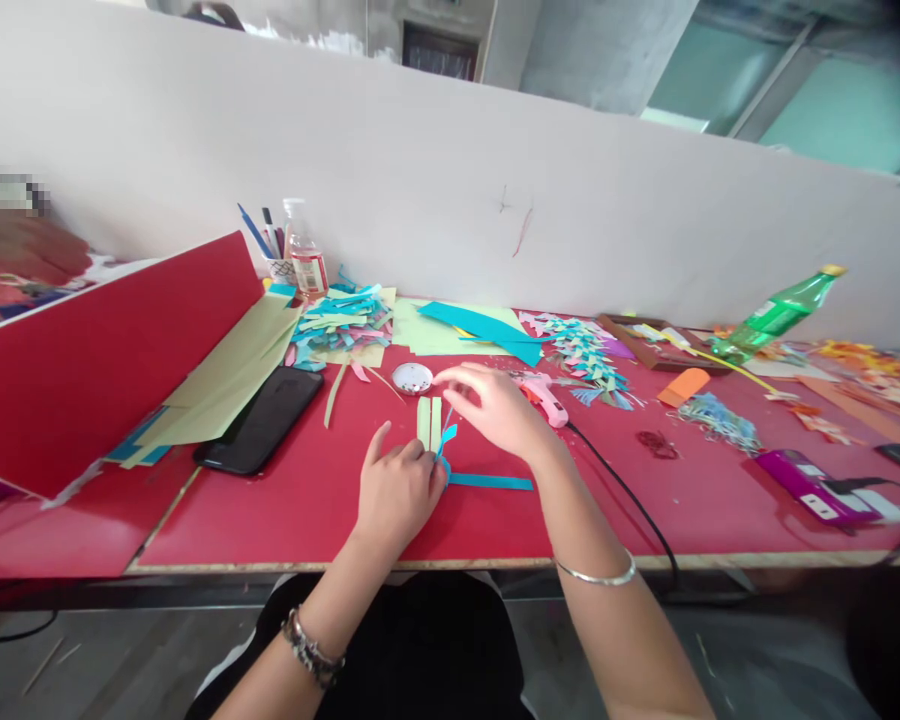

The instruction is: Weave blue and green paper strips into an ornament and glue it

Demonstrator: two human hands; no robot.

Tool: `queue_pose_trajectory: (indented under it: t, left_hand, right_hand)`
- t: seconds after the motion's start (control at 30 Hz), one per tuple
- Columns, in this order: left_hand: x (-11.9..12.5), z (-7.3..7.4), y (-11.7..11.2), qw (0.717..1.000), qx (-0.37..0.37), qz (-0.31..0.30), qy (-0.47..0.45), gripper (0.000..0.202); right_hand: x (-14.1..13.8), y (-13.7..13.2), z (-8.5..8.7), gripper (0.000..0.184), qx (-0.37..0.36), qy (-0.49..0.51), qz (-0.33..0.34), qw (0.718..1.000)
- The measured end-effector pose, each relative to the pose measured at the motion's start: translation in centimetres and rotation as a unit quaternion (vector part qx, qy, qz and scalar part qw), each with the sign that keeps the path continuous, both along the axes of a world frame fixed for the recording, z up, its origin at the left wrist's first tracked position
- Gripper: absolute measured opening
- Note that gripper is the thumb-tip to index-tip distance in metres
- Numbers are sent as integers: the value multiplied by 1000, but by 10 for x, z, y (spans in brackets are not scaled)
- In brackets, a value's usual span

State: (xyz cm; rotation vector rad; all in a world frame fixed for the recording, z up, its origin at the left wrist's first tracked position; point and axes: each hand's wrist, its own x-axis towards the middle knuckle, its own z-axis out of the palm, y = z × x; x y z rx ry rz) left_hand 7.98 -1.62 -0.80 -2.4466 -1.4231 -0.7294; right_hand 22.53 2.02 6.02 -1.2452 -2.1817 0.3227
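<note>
My left hand (399, 487) is closed near the table's front, its fingertips gripping a bright blue paper strip (489, 482). One length of the strip lies out to the right on the red table, and a short end sticks up by the fingers. Just above, my right hand (489, 408) is bent, with thumb and fingers pinched on a thin upright part that seems to belong to the blue strip. Pale green paper strips (424, 424) lie flat beyond my left fingers. Behind them is a small round white dish (412, 377) with tiny bits in it.
A pink glue gun (546, 398) with a black cord lies to the right, near a blue-and-pink paper garland (586, 352). A black phone (261, 420), cut paper pile (345, 322) and red board (120, 365) are left. A green bottle (780, 315) and purple power strip (814, 485) stand right.
</note>
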Motion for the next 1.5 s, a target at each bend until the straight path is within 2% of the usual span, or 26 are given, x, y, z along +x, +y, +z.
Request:
queue_pose_trajectory:
  t: [0.13,0.27,0.37,0.6,0.73,0.83,0.97,1.07,1.13,1.2,1.27,1.37,1.43,1.5]
  left_hand:
    - [1,0,0,1000,-4,0,-8,31]
    - [-1,-1,-1,1000,-7,7,-21,29]
    - [-2,-2,-2,1000,-11,14,-22,28]
    - [-2,-4,-1,999,-18,24,-12,24]
    - [-2,-3,0,999,-21,30,-10,24]
    - [-1,0,-1,999,-24,31,-14,27]
    - [-1,2,-1,999,-31,27,-26,33]
    - [-1,1,-1,999,-30,22,-38,35]
    - [-2,1,-1,998,-29,19,-46,36]
    - [-2,0,0,998,-30,19,-47,36]
    - [-2,0,0,998,-33,22,-40,37]
    - [-1,0,0,999,-33,27,-26,37]
    - [-1,0,0,999,-30,30,-24,37]
    - [-1,0,0,999,-27,29,-27,37]
  right_hand:
    - [-22,38,3,21,-10,-42,59,997]
    - [-53,78,-10,28,-28,-139,104,984]
    - [-70,97,-23,23,-31,-168,118,978]
    - [-84,104,-44,18,-81,-179,48,979]
    - [-83,102,-48,24,-88,-122,6,989]
    - [-76,99,-43,23,-98,-49,-19,994]
    - [-48,85,-26,33,-121,54,-33,991]
    - [-14,60,-15,36,-129,138,-28,982]
    - [10,37,-14,35,-161,331,16,930]
    - [29,12,-20,33,-195,424,41,883]
    - [40,-14,-30,31,-217,440,-1,871]
    - [39,-46,-50,29,-243,409,-60,878]
    - [32,-59,-60,24,-249,393,-79,882]
    - [26,-64,-63,21,-220,367,-102,898]
